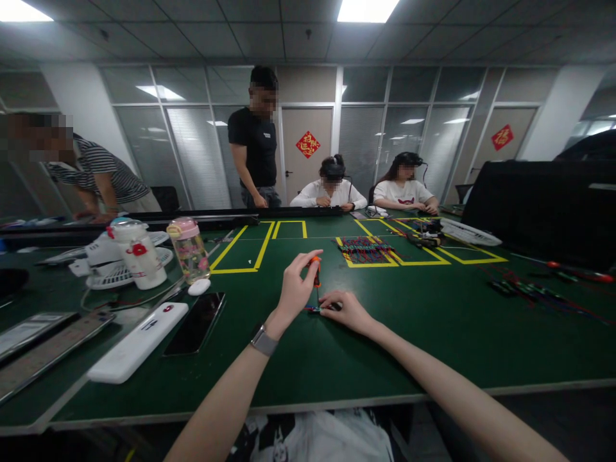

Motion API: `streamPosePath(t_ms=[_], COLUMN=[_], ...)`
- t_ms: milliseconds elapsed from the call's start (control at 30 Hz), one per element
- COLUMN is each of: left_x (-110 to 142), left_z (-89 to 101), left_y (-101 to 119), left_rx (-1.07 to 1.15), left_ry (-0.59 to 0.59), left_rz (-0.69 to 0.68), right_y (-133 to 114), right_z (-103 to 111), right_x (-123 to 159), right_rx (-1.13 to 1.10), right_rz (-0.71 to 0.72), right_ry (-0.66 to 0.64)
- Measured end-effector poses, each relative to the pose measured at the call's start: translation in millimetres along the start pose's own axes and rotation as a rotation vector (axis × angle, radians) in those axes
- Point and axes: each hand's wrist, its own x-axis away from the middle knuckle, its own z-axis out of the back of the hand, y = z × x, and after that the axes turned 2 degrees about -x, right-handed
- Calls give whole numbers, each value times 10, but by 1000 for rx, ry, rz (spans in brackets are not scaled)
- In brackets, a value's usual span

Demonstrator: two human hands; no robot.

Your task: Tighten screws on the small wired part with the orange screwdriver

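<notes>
My left hand [299,282] is closed around the orange and black handle of a screwdriver [316,277], held upright. Its thin shaft points down at a small circuit board [314,310] on the green table. My right hand [347,309] pinches the right edge of this board, with thumb and finger close to the screwdriver's tip. Red and blue wires show at the board's left side. Whether the tip sits in a screw is too small to tell. A watch is on my left wrist.
A black phone [195,324], a white power bank [139,341], a pink-lidded bottle [188,250] and a white bottle [139,256] stand left. Wired boards [366,250] lie within yellow tape, more boards [524,287] at right. Several people are across the table.
</notes>
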Motion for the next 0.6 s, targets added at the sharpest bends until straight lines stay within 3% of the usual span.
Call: streamPosePath(t_ms=[167,367,500,600], left_x=[11,-1,3,7], left_z=[-16,-21,-18,-25], left_y=[-8,-30,-21,-19], left_rx=[-41,125,17,37], left_ry=[19,-40,40,2], left_rz=[8,33,39,26], right_y=[-26,-45,-34,-21], right_z=[6,6,2,0], right_x=[-1,0,-3,-5], right_rx=[7,8,3,6], right_rz=[-12,-15,-10,-9], right_ry=[-5,2,0,-7])
